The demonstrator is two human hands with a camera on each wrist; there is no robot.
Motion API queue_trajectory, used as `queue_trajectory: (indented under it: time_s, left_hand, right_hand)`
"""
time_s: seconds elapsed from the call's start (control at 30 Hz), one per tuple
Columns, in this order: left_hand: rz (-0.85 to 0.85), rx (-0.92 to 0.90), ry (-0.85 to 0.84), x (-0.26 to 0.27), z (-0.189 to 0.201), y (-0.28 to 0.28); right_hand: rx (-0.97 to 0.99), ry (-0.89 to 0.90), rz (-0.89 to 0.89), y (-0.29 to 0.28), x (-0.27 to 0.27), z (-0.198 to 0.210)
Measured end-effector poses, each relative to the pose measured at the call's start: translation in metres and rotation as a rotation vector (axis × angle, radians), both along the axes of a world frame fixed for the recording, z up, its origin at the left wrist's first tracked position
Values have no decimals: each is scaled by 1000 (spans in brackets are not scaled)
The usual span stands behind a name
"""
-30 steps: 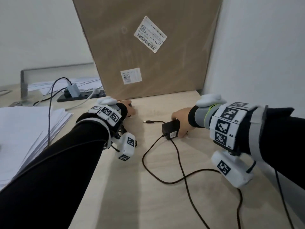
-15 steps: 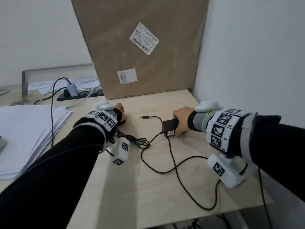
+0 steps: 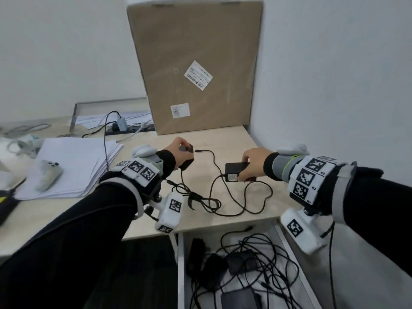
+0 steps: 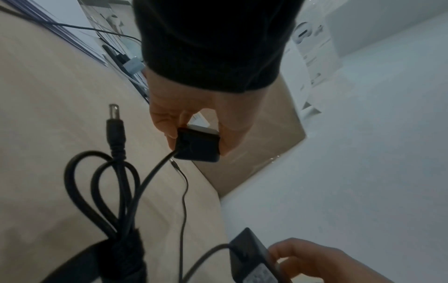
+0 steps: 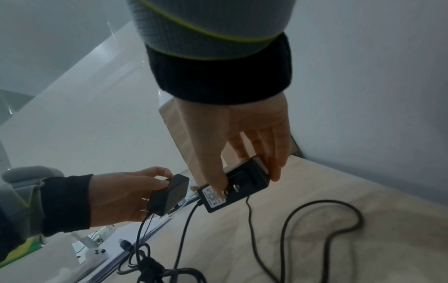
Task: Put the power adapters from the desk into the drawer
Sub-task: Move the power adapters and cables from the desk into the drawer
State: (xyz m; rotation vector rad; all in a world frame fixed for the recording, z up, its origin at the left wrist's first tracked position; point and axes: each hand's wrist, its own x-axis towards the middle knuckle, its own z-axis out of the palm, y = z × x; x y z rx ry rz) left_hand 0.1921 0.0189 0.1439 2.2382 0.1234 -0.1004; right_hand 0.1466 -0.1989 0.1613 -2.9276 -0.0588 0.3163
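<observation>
The left hand (image 3: pixel 178 150) has its fingers clamped on a small black power adapter (image 3: pixel 186 162) above the worktop (image 3: pixel 223 134), left of the right hand (image 3: pixel 254 161), whose fingers and thumb grip a flat black adapter (image 3: pixel 234 172) by its sides. Both cables trail on the worktop. Nearer, the open drawer (image 3: pixel 181 264) holds more adapters and tangled cords.

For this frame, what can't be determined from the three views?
- Drawer: head view's bottom edge cuts it off; the adapters inside cannot be counted under tangled cables.
- Label on the adapter in the right hand: print too small and blurred in every view.
- Left hand's adapter: fingers cover most of it in the head view.
</observation>
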Motion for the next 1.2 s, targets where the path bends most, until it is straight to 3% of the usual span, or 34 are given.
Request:
queue_trajectory:
  time_s: [0.3,0.6,0.87,1.03,1.2]
  left_hand:
    - [-194,94,83,-113,-3,-22]
    - [-417,203,333,-174,-54,-54]
    - [-347,204,463,-176,-105,-65]
    - [-231,232,464,-169,-115,-61]
    - [-224,233,419,-162,-106,-56]
  right_hand:
    - [47,69,-224,-21,-88,-12]
    - [142,47,-295,-38,-130,-27]
    - [169,61,-254,-37,-131,-33]
    - [202,69,-238,-34,-124,-39]
    - [204,113,-224,-31,-120,-46]
